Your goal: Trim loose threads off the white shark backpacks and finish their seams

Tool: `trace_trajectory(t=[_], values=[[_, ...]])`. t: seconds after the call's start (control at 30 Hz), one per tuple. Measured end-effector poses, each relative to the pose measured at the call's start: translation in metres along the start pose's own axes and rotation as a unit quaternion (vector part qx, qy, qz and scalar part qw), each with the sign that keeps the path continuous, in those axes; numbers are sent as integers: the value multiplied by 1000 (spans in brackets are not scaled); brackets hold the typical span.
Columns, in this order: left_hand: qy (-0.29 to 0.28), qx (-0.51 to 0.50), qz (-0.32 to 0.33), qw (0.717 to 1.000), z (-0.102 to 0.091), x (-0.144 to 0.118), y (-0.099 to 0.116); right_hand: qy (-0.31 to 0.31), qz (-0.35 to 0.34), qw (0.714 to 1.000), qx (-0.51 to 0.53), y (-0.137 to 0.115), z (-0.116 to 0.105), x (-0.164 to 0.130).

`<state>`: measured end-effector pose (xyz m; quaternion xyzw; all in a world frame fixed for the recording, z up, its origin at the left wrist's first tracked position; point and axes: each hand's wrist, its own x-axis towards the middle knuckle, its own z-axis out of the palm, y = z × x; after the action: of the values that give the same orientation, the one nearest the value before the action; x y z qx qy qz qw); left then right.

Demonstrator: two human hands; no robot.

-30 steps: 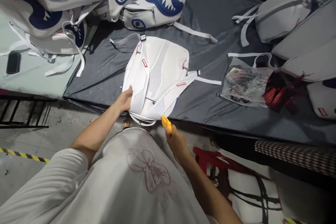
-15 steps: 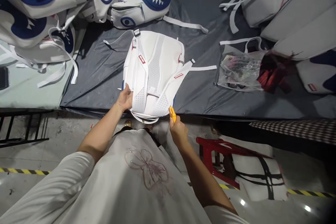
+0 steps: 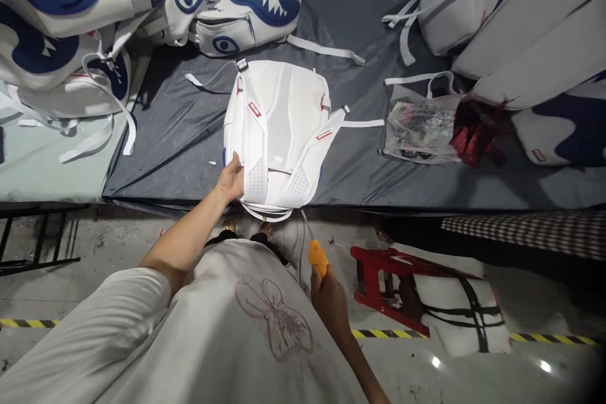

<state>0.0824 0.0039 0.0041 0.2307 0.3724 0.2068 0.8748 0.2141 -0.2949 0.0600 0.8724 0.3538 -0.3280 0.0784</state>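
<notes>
A white backpack [image 3: 279, 132] lies back-side up on the dark grey table cover [image 3: 180, 126], its mesh straps toward me. My left hand [image 3: 231, 180] grips its lower left corner at the table's front edge. My right hand [image 3: 329, 293] is pulled back below the table edge and holds a small yellow-handled tool [image 3: 316, 255] with a thin metal tip pointing up toward the backpack. The tool's tip is apart from the bag.
White backpacks with blue shark faces [image 3: 250, 0] pile at the back left. Grey-white bags [image 3: 521, 31] stack at the right. A clear plastic bag of small parts [image 3: 421, 129] lies right of the backpack. A red stool [image 3: 388, 278] stands on the floor.
My right hand with the yellow tool has drawn back and down from the backpack's lower edge. My left hand stays on the bag's corner.
</notes>
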Motion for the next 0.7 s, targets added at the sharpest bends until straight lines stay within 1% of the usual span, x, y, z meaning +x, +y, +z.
trace_trajectory(t=[0.1,0.2,0.3,0.4,0.43,0.47,0.5,0.57,0.6,0.63,0.67,0.7], values=[[33,104,18,994,1,1,4,-17,-13,1000,5,-9,14,-7],[50,165,31,985,1,-5,9,-27,-19,999,4,-24,13,2],[84,239,68,965,1,-29,5,-32,-23,999,9,-32,3,9],[112,324,141,929,7,-58,-14,-32,-37,999,22,-33,-2,9],[107,348,164,917,10,-64,-24,-32,-42,998,27,-33,-1,8],[87,377,183,904,14,-66,-34,-33,-46,998,31,-33,0,8],[53,418,194,886,19,-63,-43,-34,-48,998,35,-34,2,9],[-24,506,205,837,29,-50,-59,-38,-47,998,35,-33,5,11],[-51,540,210,813,33,-41,-64,-40,-47,998,34,-32,7,12],[-65,562,217,796,37,-32,-67,-40,-49,998,31,-30,8,12],[-66,567,225,790,40,-24,-67,-42,-52,997,25,-26,10,10],[-58,556,234,796,44,-17,-66,-40,-56,997,23,-20,13,8]])
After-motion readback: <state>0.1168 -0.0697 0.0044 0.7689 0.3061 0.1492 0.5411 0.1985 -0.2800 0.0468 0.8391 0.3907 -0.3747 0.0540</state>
